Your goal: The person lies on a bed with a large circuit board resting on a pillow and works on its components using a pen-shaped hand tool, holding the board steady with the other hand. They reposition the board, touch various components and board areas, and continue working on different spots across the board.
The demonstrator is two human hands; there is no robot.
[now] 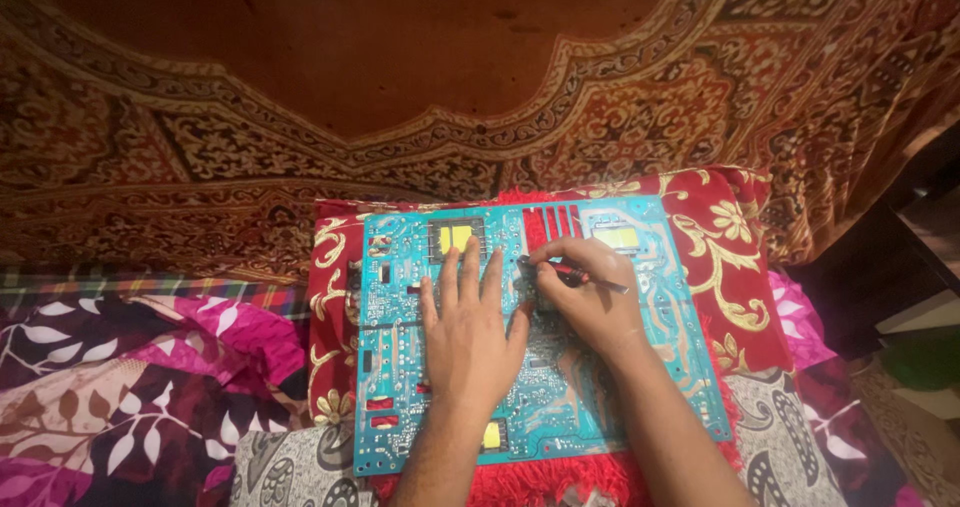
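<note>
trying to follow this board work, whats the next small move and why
Probably press the tool tip down onto the board: the right hand pinches a thin red-and-black tool over the blue-green circuit board, while the left hand lies flat, steadying it.

open carpet [400, 57] beyond the circuit board [400, 407], both hands [470, 332] crowding its centre, board edges free

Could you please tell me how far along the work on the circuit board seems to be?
Done: the teal circuit board lies solder side up on a red cushion. In hand: the left hand presses it flat while the right hand holds a red-and-black tool to it. What remains cannot be told.
</note>
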